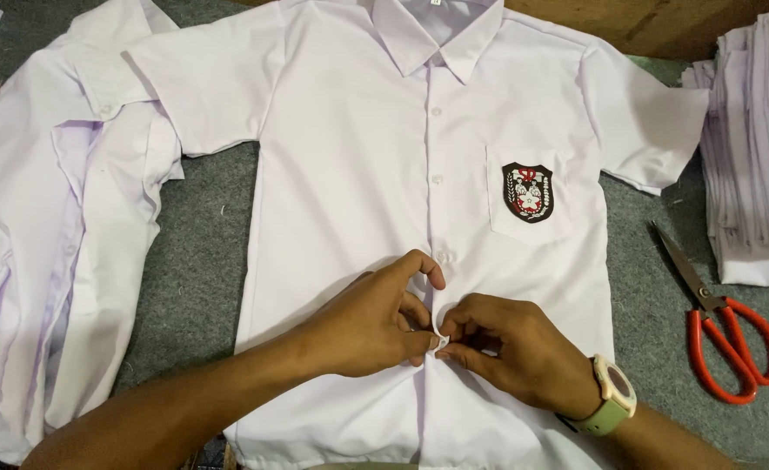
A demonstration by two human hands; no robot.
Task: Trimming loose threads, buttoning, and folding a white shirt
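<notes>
A white short-sleeved shirt [341,174] lies face up on grey felt, collar at the top, with a dark badge [528,191] on its chest pocket. My left hand [371,318] and my right hand [511,348] meet on the button strip low on the shirt. Both pinch the front edge of the fabric at a button [437,335], fingertips touching. Three higher buttons look fastened. A pale green wristwatch [611,400] sits on my right wrist.
Another white shirt [45,244] lies rumpled at the left. Red-handled scissors [728,322] rest on the grey felt [197,278] at the right. A stack of folded white garments [754,148] stands at the right edge. A wooden surface [663,22] runs along the top.
</notes>
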